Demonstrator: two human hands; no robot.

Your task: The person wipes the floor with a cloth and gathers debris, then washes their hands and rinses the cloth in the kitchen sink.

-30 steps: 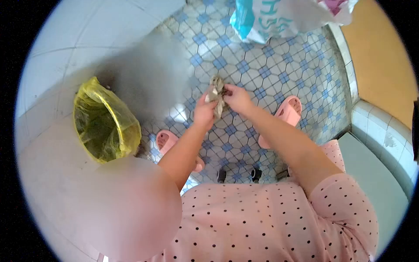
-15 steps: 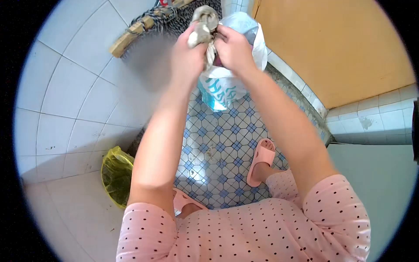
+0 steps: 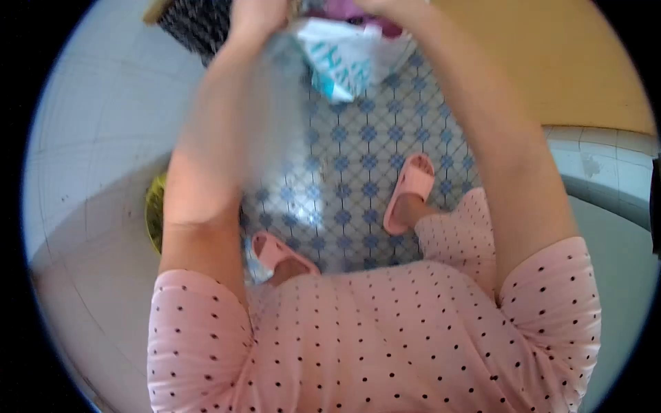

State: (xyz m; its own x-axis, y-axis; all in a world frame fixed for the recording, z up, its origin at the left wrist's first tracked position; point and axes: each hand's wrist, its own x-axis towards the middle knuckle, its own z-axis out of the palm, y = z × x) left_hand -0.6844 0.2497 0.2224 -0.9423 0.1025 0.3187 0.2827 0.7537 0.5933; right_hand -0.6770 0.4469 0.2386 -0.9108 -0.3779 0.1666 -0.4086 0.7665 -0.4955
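Observation:
At the top edge of the head view, my left hand is partly cut off, its fingers out of sight. A small greyish-white bit of cloth shows beside it; whether the hand holds it is unclear. My right hand is also cut off by the top edge, above the right side of a white plastic bag with turquoise lettering. Purple-pink cloth shows in the bag's mouth between my hands. The fingers of both hands are blurred or outside the view.
A dark shaggy mop head with a wooden bar leans at upper left. A bin with a yellow liner stands by the tiled wall. Pink slippers are on the patterned tile floor. An orange-brown door panel is at right.
The view has tipped downward, so hands and bag sit higher in it. Earlier both hands gripped a twisted off-white cloth above the bag; now they are farther apart and mostly out of view.

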